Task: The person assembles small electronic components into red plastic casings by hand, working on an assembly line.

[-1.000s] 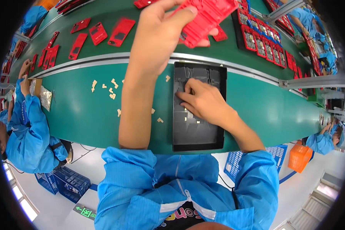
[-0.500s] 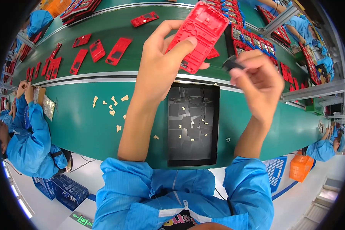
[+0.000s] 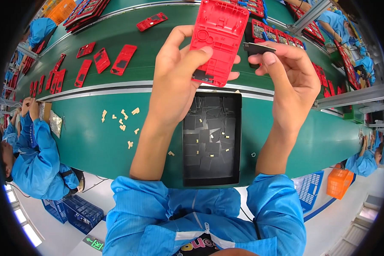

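My left hand is closed round a red plastic housing, its thumb lying across the moulded inner side. Ribs, a round ring and a small dark patch at the lower end show on that side. To the right of it, my right hand pinches a thin black rectangular piece between thumb and fingers, apart from the housing. Below both hands, a black tray on the green table holds many flat dark pieces and several tiny pale bits.
Small cream-coloured bits lie scattered on the table left of the tray. Beyond a metal rail, more red housings rest on a green belt. Co-workers in blue sit at left and right. A metal bar juts in at right.
The black piece in my right hand has turned flatter and sits a little higher. My left hand has brought the red housing slightly left and more upright. Housings on the belt have shifted left.
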